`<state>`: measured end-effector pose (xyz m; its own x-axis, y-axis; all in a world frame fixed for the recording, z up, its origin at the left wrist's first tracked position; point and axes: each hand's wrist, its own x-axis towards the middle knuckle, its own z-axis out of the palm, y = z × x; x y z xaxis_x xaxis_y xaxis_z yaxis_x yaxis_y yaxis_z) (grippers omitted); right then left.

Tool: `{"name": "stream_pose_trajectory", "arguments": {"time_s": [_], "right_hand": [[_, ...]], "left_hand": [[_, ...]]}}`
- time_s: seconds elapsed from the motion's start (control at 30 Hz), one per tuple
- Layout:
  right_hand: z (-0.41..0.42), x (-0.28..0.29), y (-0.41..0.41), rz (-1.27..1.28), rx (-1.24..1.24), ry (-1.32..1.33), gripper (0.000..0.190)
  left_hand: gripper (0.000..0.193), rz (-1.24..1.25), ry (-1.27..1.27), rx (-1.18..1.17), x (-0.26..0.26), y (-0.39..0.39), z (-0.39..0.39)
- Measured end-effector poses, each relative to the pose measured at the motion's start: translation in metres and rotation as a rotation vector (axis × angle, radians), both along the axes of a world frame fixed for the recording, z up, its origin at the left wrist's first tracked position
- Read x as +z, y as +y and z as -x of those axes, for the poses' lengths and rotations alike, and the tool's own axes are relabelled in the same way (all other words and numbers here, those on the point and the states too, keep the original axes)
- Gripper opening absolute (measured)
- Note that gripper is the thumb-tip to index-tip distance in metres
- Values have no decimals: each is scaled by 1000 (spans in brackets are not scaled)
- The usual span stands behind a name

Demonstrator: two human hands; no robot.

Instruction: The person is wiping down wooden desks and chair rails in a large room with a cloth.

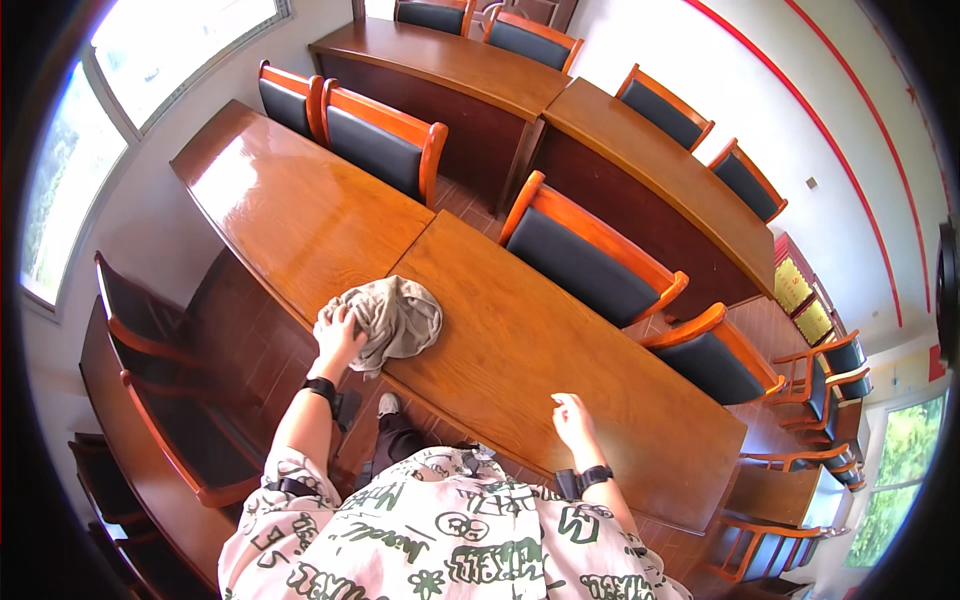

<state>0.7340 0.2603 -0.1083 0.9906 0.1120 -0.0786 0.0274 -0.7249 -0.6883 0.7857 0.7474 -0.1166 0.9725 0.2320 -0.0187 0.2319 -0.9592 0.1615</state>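
Observation:
A crumpled grey-beige cloth [401, 319] lies on the wooden table [510, 345], close to the seam between two tabletops and partly over the near edge. My left hand [339, 336] grips the cloth's left side, fingers pressed into its folds. Over the right part of the same table is my right hand [574, 421], holding nothing, its fingers loosely curled; whether it touches the wood I cannot tell. Both wrists wear black bands. The farther tabletop [315, 202] shines with window light at its left end.
Wooden chairs with black padded backs, one of them a near chair [592, 255], line the table's far side. Beyond stands another row of tables [645, 150]. Behind me on the left are a dark chair [180, 420] and a further table [112, 405]. Windows [75, 172] flank the left wall.

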Motion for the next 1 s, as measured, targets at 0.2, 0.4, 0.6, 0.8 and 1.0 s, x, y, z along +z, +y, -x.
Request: {"name": "stream_pose_trajectory", "arguments": {"time_s": [0.2, 0.4, 0.6, 0.8, 1.0], "right_hand": [[-39, 7, 95, 50, 357, 48, 57], [-51, 5, 126, 422, 516, 124, 113], [-46, 6, 125, 450, 561, 99, 85], [-45, -2, 139, 533, 402, 70, 70], [-9, -14, 75, 371, 295, -57, 57]], "left_hand": [[45, 213, -14, -366, 27, -68, -16], [43, 585, 398, -1095, 40, -169, -3], [44, 385, 165, -765, 11, -46, -16], [101, -235, 483, -596, 3, -25, 18], [118, -253, 633, -334, -10, -70, 3]]}}
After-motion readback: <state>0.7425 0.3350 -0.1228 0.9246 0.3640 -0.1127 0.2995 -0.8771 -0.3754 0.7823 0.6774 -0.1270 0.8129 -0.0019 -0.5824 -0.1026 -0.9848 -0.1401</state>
